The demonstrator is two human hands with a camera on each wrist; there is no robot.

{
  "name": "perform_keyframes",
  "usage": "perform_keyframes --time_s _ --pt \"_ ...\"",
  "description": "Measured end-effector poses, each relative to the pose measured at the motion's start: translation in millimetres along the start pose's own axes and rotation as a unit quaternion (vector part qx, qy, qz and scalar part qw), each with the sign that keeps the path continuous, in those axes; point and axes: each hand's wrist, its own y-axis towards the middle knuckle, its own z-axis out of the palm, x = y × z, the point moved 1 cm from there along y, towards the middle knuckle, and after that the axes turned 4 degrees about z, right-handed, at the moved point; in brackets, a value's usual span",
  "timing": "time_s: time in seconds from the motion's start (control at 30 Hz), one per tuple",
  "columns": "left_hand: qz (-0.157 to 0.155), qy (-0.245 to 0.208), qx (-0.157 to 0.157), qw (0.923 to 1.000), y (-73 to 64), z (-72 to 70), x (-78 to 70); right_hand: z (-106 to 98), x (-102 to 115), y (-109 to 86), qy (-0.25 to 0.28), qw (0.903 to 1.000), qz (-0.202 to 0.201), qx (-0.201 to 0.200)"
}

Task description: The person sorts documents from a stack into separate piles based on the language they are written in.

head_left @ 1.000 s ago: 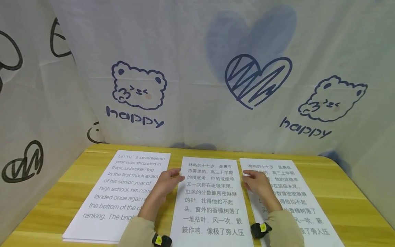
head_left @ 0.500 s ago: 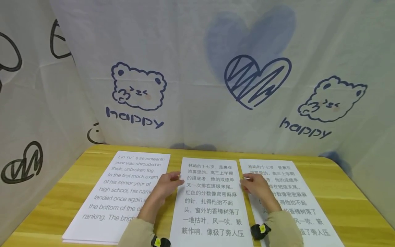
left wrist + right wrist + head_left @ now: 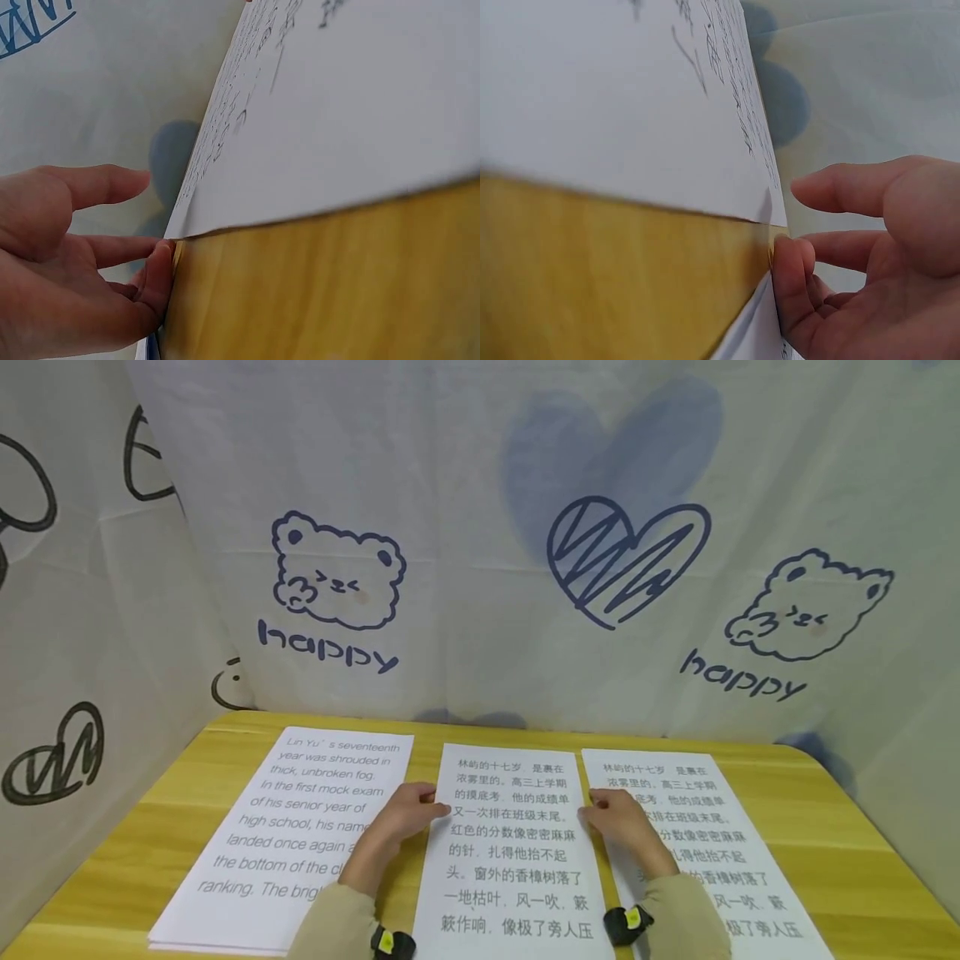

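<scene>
In the head view the middle printed sheet (image 3: 510,881), covered in Chinese text, lies between both hands. My left hand (image 3: 405,814) is at its left edge, and my right hand (image 3: 618,817) is at its right edge. The left wrist view shows the raised left thumb (image 3: 112,184) apart from the paper, while the bent fingers touch the sheet's edge near the tabletop. On the other side the right thumb (image 3: 840,187) likewise stands off the paper, its fingertips (image 3: 784,259) low beside the edge. Neither hand pinches the sheet.
A stack of English-text sheets (image 3: 247,852) lies to the left, partly under the left forearm in view. Another Chinese-text sheet (image 3: 738,860) lies at the right, overlapped by the right arm. Behind the yellow wooden table (image 3: 847,827) hangs a white printed cloth (image 3: 480,635).
Both hands have slid slightly nearer along the middle sheet's side edges, with their thumb tips now a little closer to the paper. The sheets stay where they were.
</scene>
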Motion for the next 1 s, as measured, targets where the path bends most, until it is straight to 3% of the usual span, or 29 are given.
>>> perform_keyframes --time_s 0.23,0.5,0.73,1.0 --pt "-0.006 0.050 -0.017 0.9986 -7.4 -3.3 -0.8 9.8 4.5 0.0 0.028 0.9994 0.014 0.012" --pt "-0.002 0.043 -0.008 0.9990 -2.8 5.4 -4.5 3.7 2.2 -2.2 0.069 0.9971 0.031 0.007" --pt "-0.002 0.045 -0.010 0.9989 -1.5 6.4 -5.4 0.8 4.6 -1.2 0.072 0.9957 0.054 0.025" --pt "-0.002 0.027 -0.019 0.9994 -4.4 7.0 -6.2 0.8 1.2 1.0 0.103 0.9920 0.072 0.015"
